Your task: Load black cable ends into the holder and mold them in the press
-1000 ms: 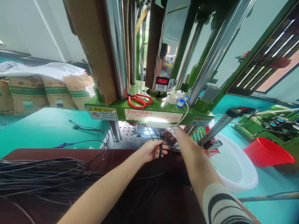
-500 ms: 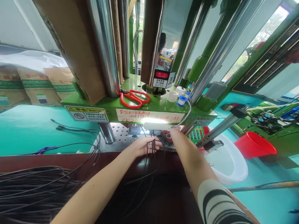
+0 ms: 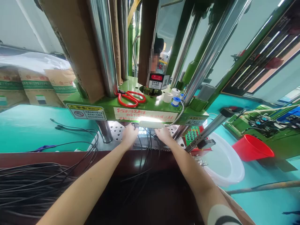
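Observation:
Under the green press head, my left hand is closed at the left side of a bright metal block. Something dark shows at its fingertips, but I cannot make out what it holds. My right hand is closed at the block's right side, its fingertips partly hidden near the lamp. Between the hands, several thin black cables come out from the block and hang over the front edge of the dark red table. A white tube lamp glows just above and hides part of the block.
Red-handled scissors and white rolls lie on the green press platform. A cable bundle lies at left. To the right are a green button panel, a white basin and a red bucket.
My left hand has left the cables, moved left and closed at the block's left side. My right hand has come into fuller view at its right side. The view has shifted slightly.

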Demonstrator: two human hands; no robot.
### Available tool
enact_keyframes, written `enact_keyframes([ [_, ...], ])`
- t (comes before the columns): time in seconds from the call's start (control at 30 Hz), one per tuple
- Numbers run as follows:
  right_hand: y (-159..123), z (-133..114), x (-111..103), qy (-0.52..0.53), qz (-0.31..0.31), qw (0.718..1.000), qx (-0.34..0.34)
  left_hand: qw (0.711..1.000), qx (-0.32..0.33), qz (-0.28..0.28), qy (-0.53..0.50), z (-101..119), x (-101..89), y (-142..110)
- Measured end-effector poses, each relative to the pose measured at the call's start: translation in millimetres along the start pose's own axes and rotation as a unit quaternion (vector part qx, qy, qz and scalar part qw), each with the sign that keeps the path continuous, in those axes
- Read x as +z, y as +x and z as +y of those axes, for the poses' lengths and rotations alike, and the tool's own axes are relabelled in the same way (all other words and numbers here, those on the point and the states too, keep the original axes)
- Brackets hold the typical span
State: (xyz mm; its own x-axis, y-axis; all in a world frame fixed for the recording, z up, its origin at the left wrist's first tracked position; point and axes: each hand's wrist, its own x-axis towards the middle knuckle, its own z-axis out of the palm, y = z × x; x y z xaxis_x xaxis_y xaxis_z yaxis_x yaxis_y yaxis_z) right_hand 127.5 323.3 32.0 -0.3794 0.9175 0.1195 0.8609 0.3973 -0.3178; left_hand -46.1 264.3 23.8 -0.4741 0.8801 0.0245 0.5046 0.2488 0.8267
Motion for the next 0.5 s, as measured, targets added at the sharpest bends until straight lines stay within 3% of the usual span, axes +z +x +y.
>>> enact_keyframes([
  [0.23,2,-2,6,-0.057,0.014,0.998,0.009,0.972,0.094,-0.006,0.215,-8,-2.6,2],
  [0.5,7,-2,4,-0.08,-0.002,0.997,0.003,0.947,0.107,-0.017,0.304,-12,4.7,11],
])
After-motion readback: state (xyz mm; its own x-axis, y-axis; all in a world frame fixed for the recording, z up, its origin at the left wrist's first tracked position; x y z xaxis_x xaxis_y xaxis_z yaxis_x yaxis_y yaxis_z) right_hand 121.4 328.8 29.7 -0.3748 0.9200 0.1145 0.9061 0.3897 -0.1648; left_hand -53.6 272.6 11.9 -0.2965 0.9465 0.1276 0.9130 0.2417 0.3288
